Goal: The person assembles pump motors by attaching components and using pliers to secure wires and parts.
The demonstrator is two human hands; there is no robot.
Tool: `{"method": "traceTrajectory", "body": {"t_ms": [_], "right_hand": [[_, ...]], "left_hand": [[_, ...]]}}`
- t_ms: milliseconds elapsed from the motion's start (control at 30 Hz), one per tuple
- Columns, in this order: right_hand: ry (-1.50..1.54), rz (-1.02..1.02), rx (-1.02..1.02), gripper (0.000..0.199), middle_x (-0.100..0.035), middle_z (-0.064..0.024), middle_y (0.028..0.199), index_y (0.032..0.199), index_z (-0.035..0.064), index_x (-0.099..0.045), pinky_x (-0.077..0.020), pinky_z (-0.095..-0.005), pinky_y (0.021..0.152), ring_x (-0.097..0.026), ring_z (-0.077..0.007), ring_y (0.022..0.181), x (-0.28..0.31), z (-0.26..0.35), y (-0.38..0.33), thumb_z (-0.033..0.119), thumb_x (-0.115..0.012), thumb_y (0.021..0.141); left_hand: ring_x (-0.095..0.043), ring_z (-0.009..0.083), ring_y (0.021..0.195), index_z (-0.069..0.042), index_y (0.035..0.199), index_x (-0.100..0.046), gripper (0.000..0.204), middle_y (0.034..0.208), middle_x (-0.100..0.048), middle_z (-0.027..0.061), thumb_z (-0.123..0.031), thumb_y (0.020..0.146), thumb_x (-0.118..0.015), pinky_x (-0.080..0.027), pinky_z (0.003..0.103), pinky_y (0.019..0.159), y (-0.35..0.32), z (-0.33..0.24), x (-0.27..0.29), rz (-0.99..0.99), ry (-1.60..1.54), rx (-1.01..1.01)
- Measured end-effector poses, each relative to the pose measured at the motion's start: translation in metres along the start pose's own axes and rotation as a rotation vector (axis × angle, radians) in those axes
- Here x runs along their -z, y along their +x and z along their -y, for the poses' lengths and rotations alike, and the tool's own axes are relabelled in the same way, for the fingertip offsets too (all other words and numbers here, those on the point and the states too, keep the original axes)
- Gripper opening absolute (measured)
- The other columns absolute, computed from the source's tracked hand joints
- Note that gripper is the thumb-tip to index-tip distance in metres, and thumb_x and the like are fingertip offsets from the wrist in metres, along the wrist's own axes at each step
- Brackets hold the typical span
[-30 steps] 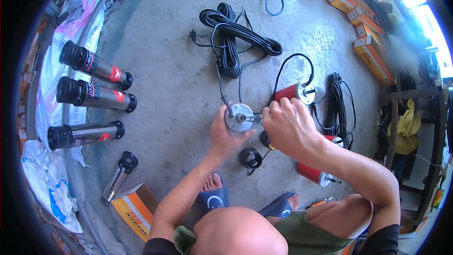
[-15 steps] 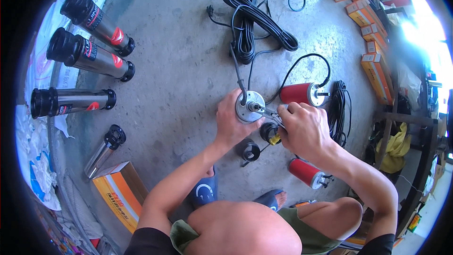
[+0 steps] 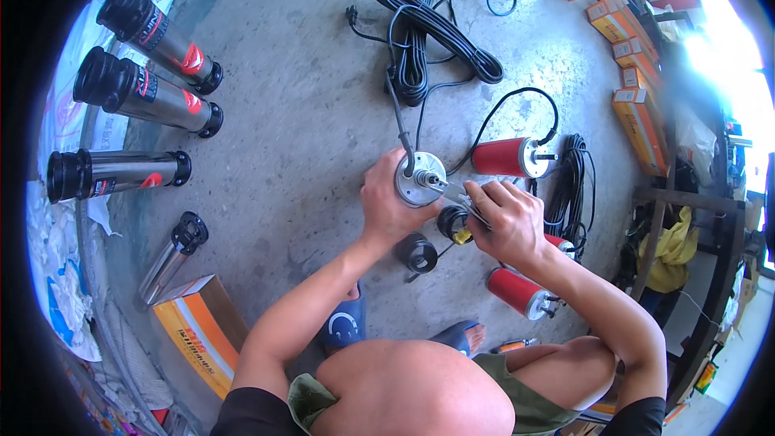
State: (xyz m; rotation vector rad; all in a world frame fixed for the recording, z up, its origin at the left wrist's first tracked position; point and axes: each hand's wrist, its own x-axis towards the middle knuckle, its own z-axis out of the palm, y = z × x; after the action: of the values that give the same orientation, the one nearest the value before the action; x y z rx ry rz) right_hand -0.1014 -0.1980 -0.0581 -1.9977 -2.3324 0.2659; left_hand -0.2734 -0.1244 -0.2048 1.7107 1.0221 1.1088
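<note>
My left hand (image 3: 389,208) grips the side of an upright metal motor body (image 3: 420,178) with a round silver top, a short shaft and a black cable rising from it. A slim metal tool (image 3: 456,194) is held in my right hand (image 3: 504,222), its tip at the shaft on the motor's top. Just below my hands, two black ring-shaped caps (image 3: 420,254) lie on the concrete floor, one with a yellow piece beside it.
Red motor cylinders (image 3: 504,157) lie right of my hands, with coiled black cables (image 3: 424,24) behind. Three large steel pump bodies (image 3: 121,173) lie at the left, a smaller one (image 3: 169,254) below, an orange box (image 3: 198,331) near my knee. Orange boxes (image 3: 638,113) line the right side.
The view has shifted so the motor sits lower and more central. My right hand has settled its tool on the motor's top shaft; the left hand keeps its grip.
</note>
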Motion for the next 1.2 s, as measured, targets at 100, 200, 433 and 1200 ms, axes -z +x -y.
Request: {"method": "traceTrajectory", "body": {"t_ms": [100, 200, 433, 1200], "right_hand": [[-0.034, 0.111, -0.045, 0.039, -0.066, -0.0122, 0.091, 0.111, 0.003, -0.068, -0.0568, -0.0444, 0.07, -0.069, -0.0304, 0.085, 0.021, 0.015, 0.013, 0.015, -0.076, 0.076], [-0.085, 0.298, -0.13, 0.021, -0.066, -0.0166, 0.083, 0.094, 0.0004, -0.065, -0.0569, -0.0485, 0.067, -0.07, -0.0362, 0.08, 0.043, 0.037, 0.038, 0.013, -0.071, 0.078], [-0.077, 0.136, -0.164, 0.028, -0.065, -0.0155, 0.093, 0.1, 0.0003, -0.064, -0.0561, -0.0461, 0.076, -0.068, -0.0336, 0.089, 0.025, 0.041, 0.02, 0.011, -0.071, 0.074], [0.111, -0.103, -0.03, 0.041, -0.062, -0.0115, 0.088, 0.11, 0.0049, -0.062, -0.0548, -0.0423, 0.071, -0.065, -0.0312, 0.083, -0.034, 0.002, 0.006, 0.01, -0.075, 0.071]], "left_hand": [[-0.067, 0.0381, 0.103, -0.004, 0.127, -0.056, 0.082, 0.111, -0.067, 0.0153, -0.039, 0.062, -0.09, -0.053, 0.047, 0.089, 0.0, -0.001, 0.002, 0.001, 0.001, 0.012], [-0.069, 0.0384, 0.102, -0.004, 0.129, -0.056, 0.083, 0.112, -0.069, 0.0172, -0.034, 0.061, -0.091, -0.055, 0.046, 0.088, 0.0, -0.001, 0.005, 0.033, 0.038, 0.049], [-0.07, 0.036, 0.101, -0.004, 0.13, -0.056, 0.082, 0.109, -0.07, 0.0174, -0.032, 0.061, -0.091, -0.056, 0.044, 0.087, -0.001, 0.0, 0.002, 0.029, -0.006, 0.038], [-0.069, 0.0368, 0.1, -0.006, 0.127, -0.057, 0.079, 0.109, -0.069, 0.0152, -0.026, 0.06, -0.093, -0.056, 0.044, 0.086, 0.001, -0.003, 0.003, -0.005, -0.004, 0.038]]}}
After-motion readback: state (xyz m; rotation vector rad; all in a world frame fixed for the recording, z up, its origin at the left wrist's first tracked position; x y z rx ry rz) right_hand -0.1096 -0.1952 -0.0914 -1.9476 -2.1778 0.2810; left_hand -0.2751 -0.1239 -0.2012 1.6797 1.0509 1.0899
